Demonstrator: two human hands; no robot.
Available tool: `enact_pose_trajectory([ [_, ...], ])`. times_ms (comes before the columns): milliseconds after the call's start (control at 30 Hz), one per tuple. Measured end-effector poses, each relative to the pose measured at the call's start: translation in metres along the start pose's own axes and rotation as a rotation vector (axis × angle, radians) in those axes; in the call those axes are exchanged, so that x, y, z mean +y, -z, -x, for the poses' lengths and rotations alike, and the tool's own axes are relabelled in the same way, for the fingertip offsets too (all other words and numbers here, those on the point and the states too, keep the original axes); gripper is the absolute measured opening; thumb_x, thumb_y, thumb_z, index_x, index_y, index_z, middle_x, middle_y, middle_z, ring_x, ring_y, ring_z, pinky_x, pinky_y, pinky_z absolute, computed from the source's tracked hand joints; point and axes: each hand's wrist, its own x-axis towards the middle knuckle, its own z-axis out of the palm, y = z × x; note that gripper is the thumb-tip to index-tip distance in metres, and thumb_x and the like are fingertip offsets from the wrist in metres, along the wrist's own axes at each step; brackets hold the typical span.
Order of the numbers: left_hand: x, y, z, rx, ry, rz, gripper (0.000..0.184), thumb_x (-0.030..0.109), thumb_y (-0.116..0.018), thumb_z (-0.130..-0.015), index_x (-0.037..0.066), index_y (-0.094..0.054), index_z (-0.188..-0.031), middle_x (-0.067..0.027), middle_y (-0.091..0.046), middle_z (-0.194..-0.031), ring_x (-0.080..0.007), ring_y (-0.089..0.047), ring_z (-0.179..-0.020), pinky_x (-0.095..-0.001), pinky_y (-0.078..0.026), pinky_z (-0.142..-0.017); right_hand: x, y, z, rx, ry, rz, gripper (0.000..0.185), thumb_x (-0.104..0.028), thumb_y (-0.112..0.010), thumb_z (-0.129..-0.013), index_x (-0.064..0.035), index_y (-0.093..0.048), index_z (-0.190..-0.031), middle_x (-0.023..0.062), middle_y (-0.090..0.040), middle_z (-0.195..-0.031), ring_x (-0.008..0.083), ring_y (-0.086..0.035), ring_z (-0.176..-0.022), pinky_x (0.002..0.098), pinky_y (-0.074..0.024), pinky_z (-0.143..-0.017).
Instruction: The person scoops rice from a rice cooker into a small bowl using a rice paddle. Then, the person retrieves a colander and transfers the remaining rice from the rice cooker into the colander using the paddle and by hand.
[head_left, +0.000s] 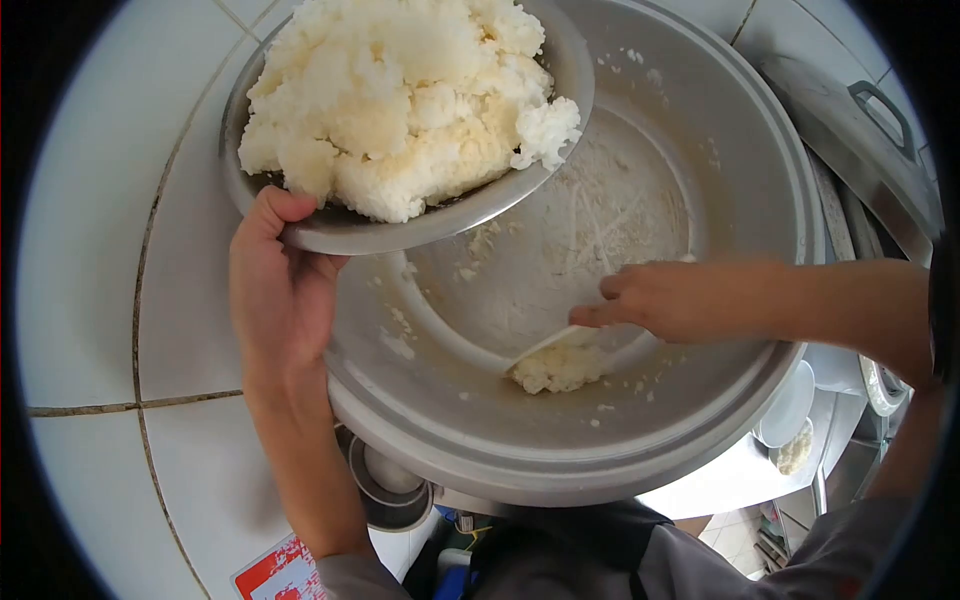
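My left hand (287, 275) grips the near left rim of a metal bowl (430, 232), thumb over the edge and fingers beneath. Cooked white rice (390, 100) is heaped high in the bowl, which is held over the left side of a large, deep metal pot (560, 470). Inside the pot, my right hand (655, 300) is closed around a white rice paddle (545, 346), seen nearly edge-on. The paddle touches a small clump of rice (562, 370) low on the pot's near wall. Rice grains and a starchy film stick to the pot's bottom and sides.
A metal lid with a handle (885, 120) leans at the right behind the pot. Nested metal bowls (390, 480) sit below my left forearm. Lower right are a white bowl (785, 405) and a container with white grains (793, 450). White tiles (90, 300) surround the pot.
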Motion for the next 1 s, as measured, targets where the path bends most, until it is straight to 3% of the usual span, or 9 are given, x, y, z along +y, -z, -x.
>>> enact_pose_trajectory([
  [167,0.002,-0.001,0.000,-0.014,0.010,0.003,0.021,0.004,-0.047,-0.076,-0.004,-0.051,-0.095,-0.0081,-0.055,-0.096,-0.0174,-0.055,-0.087,-0.0345,-0.047,-0.079,-0.028,0.016,0.038,-0.188,-0.298,-0.056,0.052,0.006,-0.038,-0.078,-0.0125,-0.042,-0.126,0.0189,-0.055,-0.103,0.0300,-0.056,-0.094,0.0372,-0.0457,-0.081],
  [267,0.000,0.004,-0.002,-0.036,0.018,-0.009,0.021,0.004,-0.048,-0.075,-0.004,-0.052,-0.094,-0.0081,-0.056,-0.095,-0.0175,-0.055,-0.085,-0.0341,-0.047,-0.078,-0.035,0.034,0.048,-0.241,-0.349,-0.081,0.049,0.003,-0.047,-0.075,-0.0084,-0.045,-0.123,0.0165,-0.058,-0.094,0.0275,-0.056,-0.088,0.0340,-0.0453,-0.076],
  [367,-0.002,-0.002,-0.001,-0.004,0.021,0.003,0.018,0.005,-0.048,-0.075,-0.003,-0.052,-0.091,-0.0075,-0.056,-0.091,-0.0169,-0.055,-0.082,-0.0326,-0.047,-0.074,-0.017,0.039,0.045,-0.286,-0.253,-0.058,0.040,-0.006,-0.049,-0.081,-0.0081,-0.047,-0.121,0.0150,-0.058,-0.096,0.0261,-0.056,-0.081,0.0311,-0.0450,-0.073],
  [567,-0.009,0.015,-0.010,-0.027,0.032,0.012,0.014,0.006,-0.049,-0.073,-0.001,-0.053,-0.085,-0.0058,-0.057,-0.080,-0.0150,-0.054,-0.071,-0.0295,-0.046,-0.058,0.005,0.032,0.015,-0.108,-0.007,-0.545,0.036,-0.023,-0.044,-0.090,-0.0082,-0.046,-0.123,0.0040,-0.058,-0.086,0.0121,-0.050,-0.069,0.0235,-0.0423,-0.066],
  [667,-0.004,0.006,-0.007,-0.027,0.011,0.016,0.015,0.006,-0.049,-0.073,-0.001,-0.052,-0.086,-0.0073,-0.057,-0.081,-0.0158,-0.055,-0.070,-0.0296,-0.047,-0.056,-0.004,0.045,0.023,-0.106,-0.073,-0.670,0.038,-0.025,-0.046,-0.090,-0.0101,-0.045,-0.124,0.0000,-0.058,-0.084,0.0062,-0.048,-0.071,0.0205,-0.0416,-0.062],
  [767,-0.004,-0.004,0.001,0.024,0.029,0.044,0.017,0.005,-0.048,-0.073,-0.003,-0.052,-0.087,-0.0097,-0.056,-0.085,-0.0178,-0.055,-0.071,-0.0316,-0.049,-0.061,-0.002,0.069,0.049,0.038,-0.090,-0.723,0.040,-0.029,-0.048,-0.089,-0.0124,-0.045,-0.125,-0.0030,-0.050,-0.071,0.0057,-0.046,-0.066,0.0211,-0.0394,-0.055],
  [867,-0.008,0.004,-0.006,0.003,0.037,0.074,0.020,0.005,-0.047,-0.072,-0.004,-0.051,-0.090,-0.0111,-0.056,-0.088,-0.0202,-0.056,-0.073,-0.0349,-0.050,-0.066,-0.005,0.108,0.088,0.266,-0.180,-0.565,0.040,-0.029,-0.049,-0.088,-0.0106,-0.046,-0.123,-0.0035,-0.049,-0.068,0.0052,-0.045,-0.062,0.0205,-0.0378,-0.051],
  [933,-0.008,0.005,-0.006,-0.018,0.034,0.091,0.027,0.005,-0.047,-0.072,-0.006,-0.048,-0.096,-0.0128,-0.055,-0.093,-0.0220,-0.055,-0.079,-0.0373,-0.050,-0.068,-0.010,0.131,0.107,0.467,-0.084,-0.562,0.040,-0.026,-0.050,-0.087,-0.0077,-0.048,-0.122,-0.0036,-0.047,-0.065,0.0056,-0.042,-0.057,0.0214,-0.0364,-0.047],
  [1000,-0.008,0.002,-0.003,0.016,0.041,0.082,0.031,0.005,-0.047,-0.072,-0.007,-0.045,-0.100,-0.0147,-0.052,-0.099,-0.0228,-0.054,-0.085,-0.0379,-0.050,-0.070,-0.021,0.147,0.114,0.688,-0.147,-0.309,0.037,-0.024,-0.050,-0.087,-0.0105,-0.049,-0.121,0.0028,-0.054,-0.077,0.0082,-0.050,-0.065,0.0224,-0.0422,-0.054],
])
